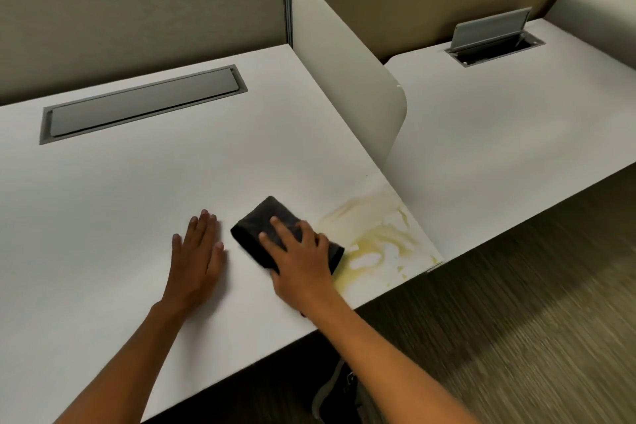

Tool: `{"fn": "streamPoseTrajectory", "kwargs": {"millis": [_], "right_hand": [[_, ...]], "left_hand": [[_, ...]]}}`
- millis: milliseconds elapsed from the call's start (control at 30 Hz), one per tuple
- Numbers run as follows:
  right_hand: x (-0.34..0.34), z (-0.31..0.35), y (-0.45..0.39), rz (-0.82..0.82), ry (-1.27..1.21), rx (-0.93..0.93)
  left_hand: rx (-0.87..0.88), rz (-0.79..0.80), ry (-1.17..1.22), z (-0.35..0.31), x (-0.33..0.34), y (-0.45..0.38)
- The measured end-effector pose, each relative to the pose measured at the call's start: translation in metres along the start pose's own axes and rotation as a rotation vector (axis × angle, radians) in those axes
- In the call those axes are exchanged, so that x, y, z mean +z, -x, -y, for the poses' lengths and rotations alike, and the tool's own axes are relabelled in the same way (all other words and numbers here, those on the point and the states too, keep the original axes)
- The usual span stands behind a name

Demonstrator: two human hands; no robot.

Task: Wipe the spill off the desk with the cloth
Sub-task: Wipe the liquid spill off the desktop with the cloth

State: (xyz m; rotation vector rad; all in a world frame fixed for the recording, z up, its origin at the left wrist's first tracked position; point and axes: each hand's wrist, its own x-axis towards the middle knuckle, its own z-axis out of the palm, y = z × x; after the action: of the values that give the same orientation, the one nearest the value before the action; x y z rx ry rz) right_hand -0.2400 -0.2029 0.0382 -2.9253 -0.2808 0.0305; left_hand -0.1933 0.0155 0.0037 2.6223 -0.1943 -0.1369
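A folded black cloth lies on the white desk just left of a smeared yellowish spill near the desk's right front corner. My right hand presses flat on the cloth with fingers spread and straight, covering its near half. My left hand rests flat on the bare desk a little to the left of the cloth, fingers straight and together. The spill reaches from the cloth's right edge to the seam with the neighbouring desk.
A cream divider panel stands between this desk and the neighbouring desk. A shut grey cable hatch sits at the back; an open cable hatch is on the other desk. Carpet floor lies past the front edge.
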Motion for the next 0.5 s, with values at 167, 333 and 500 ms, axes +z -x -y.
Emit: {"fn": "streamPoseTrajectory", "kwargs": {"millis": [167,333,500], "right_hand": [[0.013,0.018,0.041,-0.052,-0.013,0.016],[0.013,-0.003,0.018,-0.033,0.041,0.056],[-0.005,-0.052,-0.029,0.027,0.074,0.197]], "left_hand": [[0.021,-0.012,-0.056,-0.006,0.006,0.015],[0.002,0.008,-0.159,-0.013,0.009,0.015],[-0.008,0.022,-0.227,-0.011,0.014,0.015]]}}
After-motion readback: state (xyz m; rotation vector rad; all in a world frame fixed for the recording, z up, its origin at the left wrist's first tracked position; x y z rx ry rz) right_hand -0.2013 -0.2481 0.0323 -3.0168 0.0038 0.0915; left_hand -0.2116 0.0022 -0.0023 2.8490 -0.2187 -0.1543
